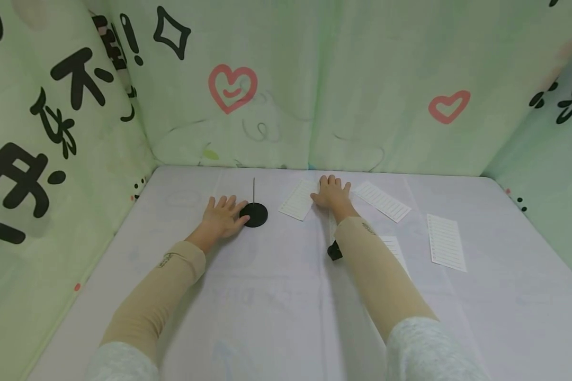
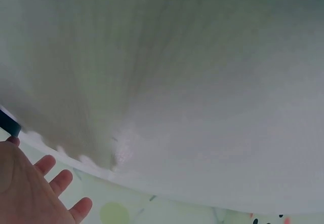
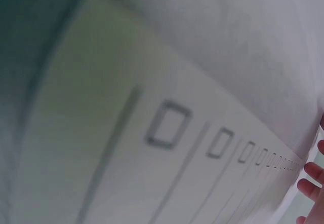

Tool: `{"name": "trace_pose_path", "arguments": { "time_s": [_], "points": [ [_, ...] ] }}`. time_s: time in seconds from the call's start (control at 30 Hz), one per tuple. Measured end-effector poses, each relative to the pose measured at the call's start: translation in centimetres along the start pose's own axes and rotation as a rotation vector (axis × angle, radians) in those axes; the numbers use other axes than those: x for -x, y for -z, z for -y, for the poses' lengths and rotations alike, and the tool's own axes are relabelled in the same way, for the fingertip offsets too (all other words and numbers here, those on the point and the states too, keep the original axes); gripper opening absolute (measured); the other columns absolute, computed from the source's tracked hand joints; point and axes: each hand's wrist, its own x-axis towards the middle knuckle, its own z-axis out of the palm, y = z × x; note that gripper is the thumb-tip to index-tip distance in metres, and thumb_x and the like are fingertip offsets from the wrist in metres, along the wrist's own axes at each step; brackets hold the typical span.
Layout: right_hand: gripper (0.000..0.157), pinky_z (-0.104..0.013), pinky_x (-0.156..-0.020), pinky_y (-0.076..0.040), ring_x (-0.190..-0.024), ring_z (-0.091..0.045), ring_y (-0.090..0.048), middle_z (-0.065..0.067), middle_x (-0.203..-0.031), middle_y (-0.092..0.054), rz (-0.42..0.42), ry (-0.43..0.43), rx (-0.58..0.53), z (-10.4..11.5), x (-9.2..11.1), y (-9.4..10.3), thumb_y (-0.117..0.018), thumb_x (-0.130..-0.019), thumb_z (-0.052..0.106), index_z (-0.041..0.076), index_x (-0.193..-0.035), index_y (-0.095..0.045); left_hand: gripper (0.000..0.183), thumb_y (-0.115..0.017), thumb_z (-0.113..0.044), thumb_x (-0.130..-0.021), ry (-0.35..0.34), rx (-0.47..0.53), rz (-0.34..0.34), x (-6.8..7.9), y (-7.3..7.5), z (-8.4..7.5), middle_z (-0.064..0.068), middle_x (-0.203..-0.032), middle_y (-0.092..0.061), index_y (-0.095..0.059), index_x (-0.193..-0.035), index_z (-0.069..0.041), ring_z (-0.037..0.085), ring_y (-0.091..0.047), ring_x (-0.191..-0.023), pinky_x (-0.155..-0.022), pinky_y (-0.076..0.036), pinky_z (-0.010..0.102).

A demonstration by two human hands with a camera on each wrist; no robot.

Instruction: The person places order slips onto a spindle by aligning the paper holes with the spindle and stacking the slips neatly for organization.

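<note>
My left hand [image 1: 221, 218] lies with fingers spread beside a bill spike, which has a round black base [image 1: 256, 216] and a thin upright metal pin [image 1: 254, 190]. Its thumb and a finger touch the left side of that base. In the left wrist view the fingers [image 2: 62, 182] are straight, and only a dark edge of the base [image 2: 9, 124] shows. Farther right, my right hand [image 1: 334, 197] reaches over the table with fingers extended. Below it lies a lined checklist slip [image 1: 332, 226], mostly covered by the hand and sleeve; a slip [image 3: 202, 153] with checkboxes fills the right wrist view.
More lined slips lie around the right hand: one slip [image 1: 298, 201] to its left, another slip [image 1: 383, 201] to its right, a slip [image 1: 447, 241] farther right. A partly covered slip [image 1: 394, 248] and a small black object [image 1: 334, 251] show beside the right sleeve. Printed curtains enclose the table.
</note>
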Motion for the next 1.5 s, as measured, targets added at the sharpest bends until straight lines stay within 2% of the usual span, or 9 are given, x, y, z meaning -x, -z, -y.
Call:
{"name": "trace_pose_path", "arguments": {
  "time_s": [0.27, 0.47, 0.77, 1.07, 1.2, 1.37, 1.5],
  "points": [
    [0.064, -0.06, -0.104, -0.001, -0.134, -0.039, -0.01, -0.024, -0.145, -0.015, -0.01, 0.001, -0.022, 0.3, 0.3, 0.2, -0.042, -0.095, 0.037, 0.003, -0.143, -0.017, 0.058, -0.015, -0.049, -0.098, 0.0, -0.032, 0.013, 0.0, 0.2, -0.1, 0.012, -0.151, -0.013, -0.011, -0.148, -0.02, 0.032, -0.012, -0.137, -0.108, -0.006, 0.053],
    [0.059, -0.06, -0.104, -0.004, -0.131, -0.039, -0.017, -0.023, -0.14, -0.024, -0.046, 0.01, -0.034, 0.3, 0.1, 0.3, -0.044, -0.093, 0.033, 0.005, -0.141, -0.023, 0.058, -0.016, -0.049, -0.098, 0.006, -0.036, 0.011, 0.1, 0.3, -0.2, 0.012, -0.151, -0.014, -0.011, -0.148, -0.02, 0.031, -0.012, -0.137, -0.108, -0.006, 0.053],
    [0.043, -0.06, -0.102, -0.007, -0.128, -0.037, -0.025, -0.02, -0.136, -0.033, -0.138, 0.038, -0.022, 0.3, -0.1, 0.1, -0.044, -0.093, 0.02, 0.006, -0.133, -0.038, 0.058, -0.016, -0.049, -0.098, 0.008, -0.04, 0.011, 0.0, 0.0, -0.2, 0.011, -0.151, -0.014, -0.011, -0.148, -0.02, 0.031, -0.012, -0.137, -0.108, -0.007, 0.053],
    [0.029, -0.055, -0.101, -0.014, -0.114, -0.033, -0.044, -0.015, -0.122, -0.053, -0.242, 0.028, -0.031, 0.2, -0.2, 0.4, -0.041, -0.097, 0.016, 0.004, -0.121, -0.053, 0.056, -0.017, -0.047, -0.098, 0.002, -0.056, -0.005, 0.1, 0.0, -0.2, 0.011, -0.151, -0.017, -0.015, -0.147, -0.019, 0.031, -0.014, -0.137, -0.108, -0.009, 0.052],
    [0.026, -0.054, -0.102, -0.013, -0.106, -0.031, -0.05, -0.013, -0.113, -0.059, -0.236, 0.028, -0.133, -0.2, 0.0, 0.9, -0.043, -0.096, 0.017, 0.003, -0.114, -0.056, 0.056, -0.017, -0.047, -0.099, 0.004, -0.056, -0.012, 0.1, -0.1, -0.2, 0.011, -0.15, -0.017, -0.015, -0.147, -0.019, 0.031, -0.015, -0.137, -0.107, -0.009, 0.052],
    [0.023, -0.052, -0.097, -0.025, -0.092, -0.028, -0.053, -0.015, -0.099, -0.063, -0.212, 0.033, -0.329, -1.2, 0.7, 1.9, -0.045, -0.09, 0.014, 0.0, -0.1, -0.06, 0.057, -0.015, -0.048, -0.098, 0.01, -0.052, -0.009, 0.0, -0.1, -0.2, 0.011, -0.151, -0.016, -0.012, -0.148, -0.02, 0.031, -0.014, -0.137, -0.108, -0.008, 0.052],
    [0.027, -0.045, -0.093, -0.037, -0.091, -0.029, -0.058, -0.017, -0.099, -0.066, -0.138, 0.032, -0.549, -2.0, 1.2, 2.7, -0.051, -0.088, 0.014, -0.004, -0.106, -0.059, 0.057, -0.015, -0.048, -0.098, 0.013, -0.052, -0.007, 0.1, 0.0, -0.3, 0.011, -0.151, -0.015, -0.012, -0.148, -0.02, 0.031, -0.013, -0.137, -0.108, -0.007, 0.052]
  ]
}}
